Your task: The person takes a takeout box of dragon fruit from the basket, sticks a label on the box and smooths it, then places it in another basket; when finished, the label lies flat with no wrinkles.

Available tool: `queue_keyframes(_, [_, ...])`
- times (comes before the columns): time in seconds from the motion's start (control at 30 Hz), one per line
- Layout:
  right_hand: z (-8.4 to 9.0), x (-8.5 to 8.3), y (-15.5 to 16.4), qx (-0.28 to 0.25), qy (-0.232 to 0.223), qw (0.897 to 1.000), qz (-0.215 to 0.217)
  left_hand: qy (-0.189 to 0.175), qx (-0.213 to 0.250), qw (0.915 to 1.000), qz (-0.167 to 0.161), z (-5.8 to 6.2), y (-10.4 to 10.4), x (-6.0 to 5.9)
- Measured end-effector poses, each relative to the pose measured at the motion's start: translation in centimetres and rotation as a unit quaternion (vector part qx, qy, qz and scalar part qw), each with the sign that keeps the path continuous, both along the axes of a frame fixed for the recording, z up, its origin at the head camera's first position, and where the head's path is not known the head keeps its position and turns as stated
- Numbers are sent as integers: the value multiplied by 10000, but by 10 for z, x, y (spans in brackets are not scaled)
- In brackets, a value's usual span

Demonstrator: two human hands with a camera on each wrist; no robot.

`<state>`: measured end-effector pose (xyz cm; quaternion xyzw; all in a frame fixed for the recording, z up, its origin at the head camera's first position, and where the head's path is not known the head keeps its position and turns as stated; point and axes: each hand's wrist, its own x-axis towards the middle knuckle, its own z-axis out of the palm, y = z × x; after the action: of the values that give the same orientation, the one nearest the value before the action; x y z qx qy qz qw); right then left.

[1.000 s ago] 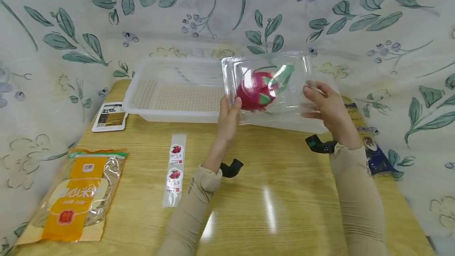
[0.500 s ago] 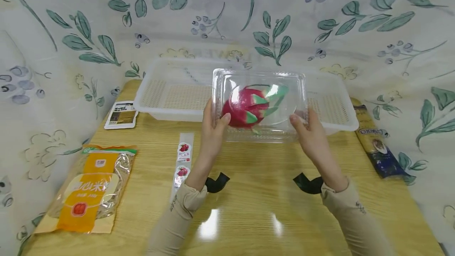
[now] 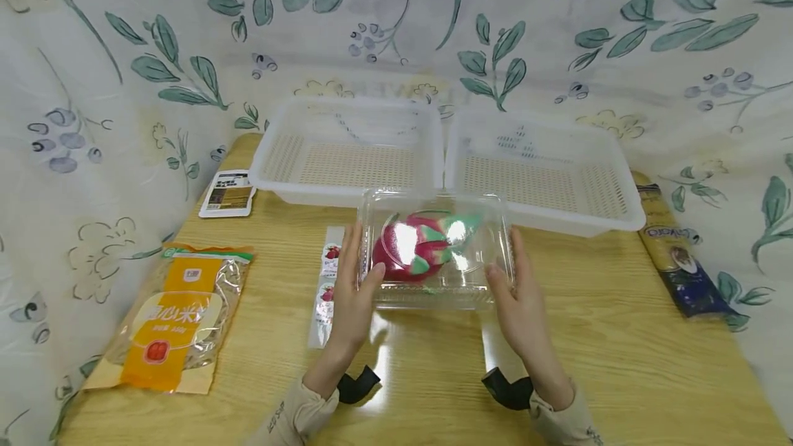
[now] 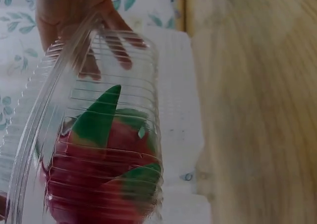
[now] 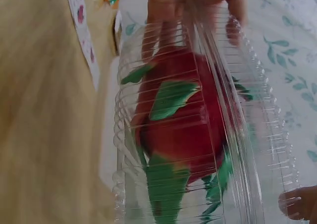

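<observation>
A clear plastic clamshell box with a closed lid is held level between both hands in the head view. Inside lies a red dragon fruit with green scales, its leafy end toward the right. My left hand grips the box's left end, thumb on top and fingers along the side. At the opposite end my right hand grips it the same way. The left wrist view shows the dragon fruit through the ribbed wall. In the right wrist view the clamshell box fills the middle.
Two white baskets stand side by side at the back. A strip of dragon fruit stickers lies left of the box. An orange food bag, a small white packet and a blue-gold packet lie toward the table's sides.
Both hands have brought the clamshell box down and nearer, from in front of the baskets to over the table. The right hand has shifted its hold to the box's right end.
</observation>
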<state>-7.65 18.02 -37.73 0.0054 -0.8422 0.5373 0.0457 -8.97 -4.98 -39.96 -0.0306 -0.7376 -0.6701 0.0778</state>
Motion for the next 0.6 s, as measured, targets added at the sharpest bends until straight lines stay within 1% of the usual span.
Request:
queue_keyframes(0.13, [-16,8,-3,-179,-110,9998,45,-26,-118,9999,-67,-10,-4,8])
queue_keyframes(0.3, [-30,15,-6,-302,-181,9994,-75,-123,-131,9997,-169,-27,-6,12])
queue_keyframes(0.4, [-37,17,-6,-192,-165,9996,-146,-145,-211,9994,-253,-37,-7,12])
queue_keyframes(0.47, [-43,19,-6,-70,-179,9996,-217,-183,-318,9987,-348,-41,-7,12])
queue_keyframes(0.53, [-48,21,-5,38,-169,9995,-262,-192,-504,9976,-441,-43,-8,12])
queue_keyframes(0.6, [-53,22,-6,137,-154,9994,-292,-194,-791,9954,-502,-45,-9,11])
